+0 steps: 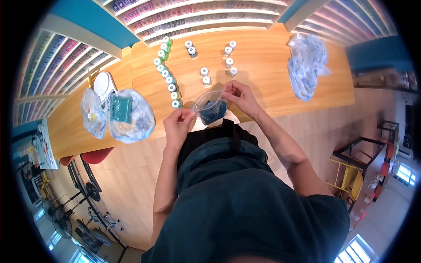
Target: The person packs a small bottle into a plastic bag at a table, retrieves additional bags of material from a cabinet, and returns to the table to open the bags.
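A clear zip bag (213, 112) with dark blue-teal contents hangs at the table's near edge, in front of my body. My left hand (179, 125) pinches the left end of its top edge. At the right end, my right hand (239, 95) grips the same edge between thumb and fingers. The bag's mouth looks parted between the two hands. Just beyond my left hand, a curved row of small white-capped jars (170, 80) with green and teal contents runs away from me. Two more capped jars (206, 80) stand beyond the bag.
Other jars stand farther back, a dark pair (192, 51) and a short line (229, 62). On the left lie a white round scale (103, 85), crumpled plastic bags (139, 127) and a teal packet (121, 109). Another plastic bag (307, 65) lies right. Shelves (201, 19) border the back.
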### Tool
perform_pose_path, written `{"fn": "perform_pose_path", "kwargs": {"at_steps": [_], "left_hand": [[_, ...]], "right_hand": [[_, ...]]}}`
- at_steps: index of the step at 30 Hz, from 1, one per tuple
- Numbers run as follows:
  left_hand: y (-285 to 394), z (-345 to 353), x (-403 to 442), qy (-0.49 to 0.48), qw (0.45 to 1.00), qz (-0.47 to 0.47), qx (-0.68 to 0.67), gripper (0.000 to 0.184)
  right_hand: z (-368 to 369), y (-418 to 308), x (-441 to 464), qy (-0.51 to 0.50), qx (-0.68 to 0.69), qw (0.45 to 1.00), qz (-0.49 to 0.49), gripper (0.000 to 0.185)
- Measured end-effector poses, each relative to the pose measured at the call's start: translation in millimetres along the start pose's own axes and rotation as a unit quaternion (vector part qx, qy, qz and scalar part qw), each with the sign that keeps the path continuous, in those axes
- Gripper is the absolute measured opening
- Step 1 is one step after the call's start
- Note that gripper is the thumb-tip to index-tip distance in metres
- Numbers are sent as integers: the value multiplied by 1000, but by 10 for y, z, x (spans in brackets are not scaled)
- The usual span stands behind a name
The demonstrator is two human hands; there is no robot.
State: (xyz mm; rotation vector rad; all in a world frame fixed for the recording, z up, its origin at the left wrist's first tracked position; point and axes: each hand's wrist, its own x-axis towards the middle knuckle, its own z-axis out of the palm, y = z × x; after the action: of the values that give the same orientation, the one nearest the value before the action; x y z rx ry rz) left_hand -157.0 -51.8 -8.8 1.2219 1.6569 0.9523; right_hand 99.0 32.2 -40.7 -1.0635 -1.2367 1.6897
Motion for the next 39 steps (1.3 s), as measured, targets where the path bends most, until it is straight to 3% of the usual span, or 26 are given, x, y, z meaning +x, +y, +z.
{"fn": "perform_pose_path", "kwargs": {"at_steps": [7, 10, 16, 34, 39], "left_hand": [[92, 9, -43, 5, 999, 32, 8, 13], [168, -7, -86, 6, 993, 106, 49, 9], [139, 6, -96, 0, 986, 154, 61, 8], [240, 48, -24, -54, 985, 128, 102, 11], [256, 106, 88, -63, 974, 165, 139, 10]], "right_hand": [[-74, -76, -15, 19, -94, 994, -44, 6], [-105, -48, -18, 27, -109, 993, -38, 6], [-44, -7, -66, 40, -131, 989, -52, 8], [-9, -31, -96, 41, -117, 991, -53, 7], [33, -84, -119, 47, -84, 995, -33, 8]]}}
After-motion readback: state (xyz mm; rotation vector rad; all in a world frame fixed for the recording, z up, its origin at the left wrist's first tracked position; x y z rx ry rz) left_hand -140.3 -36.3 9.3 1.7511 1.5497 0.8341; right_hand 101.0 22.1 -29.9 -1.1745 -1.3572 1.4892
